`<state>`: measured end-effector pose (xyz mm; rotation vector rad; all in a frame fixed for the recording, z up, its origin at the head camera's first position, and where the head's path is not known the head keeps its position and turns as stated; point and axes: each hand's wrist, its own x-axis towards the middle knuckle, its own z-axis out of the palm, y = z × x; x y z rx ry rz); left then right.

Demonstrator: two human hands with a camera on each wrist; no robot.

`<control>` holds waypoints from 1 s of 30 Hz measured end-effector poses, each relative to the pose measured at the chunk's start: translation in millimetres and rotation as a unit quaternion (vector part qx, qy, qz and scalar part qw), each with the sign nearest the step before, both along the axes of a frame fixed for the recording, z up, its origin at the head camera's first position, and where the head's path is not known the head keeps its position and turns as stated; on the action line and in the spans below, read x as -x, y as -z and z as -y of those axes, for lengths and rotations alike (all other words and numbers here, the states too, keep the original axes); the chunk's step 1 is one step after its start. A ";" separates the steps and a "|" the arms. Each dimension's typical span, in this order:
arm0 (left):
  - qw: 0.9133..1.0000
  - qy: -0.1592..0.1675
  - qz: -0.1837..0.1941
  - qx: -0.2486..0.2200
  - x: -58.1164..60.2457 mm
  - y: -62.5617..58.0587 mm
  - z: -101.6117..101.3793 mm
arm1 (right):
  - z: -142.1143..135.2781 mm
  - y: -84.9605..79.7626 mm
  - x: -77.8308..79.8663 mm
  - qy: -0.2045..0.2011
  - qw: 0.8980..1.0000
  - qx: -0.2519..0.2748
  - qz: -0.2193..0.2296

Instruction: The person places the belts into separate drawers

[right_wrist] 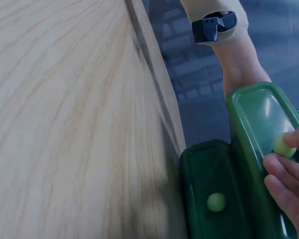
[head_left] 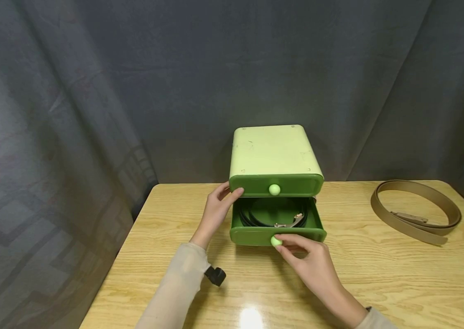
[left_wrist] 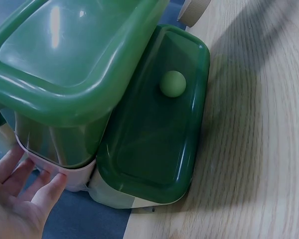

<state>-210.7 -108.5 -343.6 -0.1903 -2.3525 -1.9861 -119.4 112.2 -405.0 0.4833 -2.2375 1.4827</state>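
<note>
A small cabinet point(head_left: 274, 153) with a pale green top and dark green drawer fronts stands on the table. Its middle drawer point(head_left: 252, 236) is pulled out, and a coiled black belt point(head_left: 252, 219) with a metal buckle lies inside. My right hand point(head_left: 312, 260) pinches this drawer's round light green knob point(right_wrist: 284, 145) between thumb and fingers. Against the cabinet's left side rests my left hand point(head_left: 217, 208), fingers extended, its thumb at the front corner beneath the top drawer point(head_left: 252, 185). Both wrist views show the bottom drawer point(left_wrist: 144, 129) pushed in; in the head view it is hidden.
A coiled tan belt point(head_left: 417, 228) lies on the wooden table point(head_left: 380, 283) to the right of the cabinet. Dark grey curtains point(head_left: 174, 91) hang behind and to the left of the table. A black device point(head_left: 216, 276) is strapped at the left wrist.
</note>
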 end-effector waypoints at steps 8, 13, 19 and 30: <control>1.000 0.002 0.001 0.001 -1.1 -0.8 0.2 | 1.0 1.8 5.2 0.006 1.000 0.000 0.004; 1.000 -0.001 0.003 0.003 -1.1 -0.6 -0.1 | 1.3 2.4 8.5 0.013 1.000 -0.005 0.009; 1.000 -0.002 0.003 0.002 -1.3 -0.2 -0.3 | 1.6 2.8 12.5 0.019 1.000 -0.006 0.017; 1.000 0.002 0.004 0.002 -1.1 -0.3 0.2 | 1.5 3.6 19.6 0.016 1.000 -0.002 0.021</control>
